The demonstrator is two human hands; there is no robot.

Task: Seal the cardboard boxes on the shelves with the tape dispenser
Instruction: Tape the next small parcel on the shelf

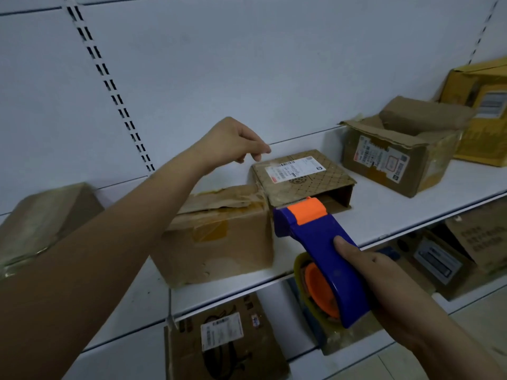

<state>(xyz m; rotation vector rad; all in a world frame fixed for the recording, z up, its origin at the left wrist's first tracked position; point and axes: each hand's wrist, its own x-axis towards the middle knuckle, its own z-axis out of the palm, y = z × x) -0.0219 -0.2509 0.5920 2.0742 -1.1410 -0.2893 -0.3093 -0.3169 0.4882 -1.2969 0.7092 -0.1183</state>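
Observation:
A small patterned cardboard box [310,182] with a white label lies on the white shelf [389,212], its front end open. My right hand [384,281] grips the blue and orange tape dispenser [315,237], whose orange head sits at the box's front edge. My left hand [236,144] hovers over the box's back left corner, fingers pinched on what looks like the end of a clear tape strip [271,163] running over the box top toward the dispenser.
A worn brown box [219,242] stands just left of the small one, another [41,223] at far left. An open box [397,157] and a yellow box [482,111] sit to the right. More boxes [225,338] lie on the lower shelf.

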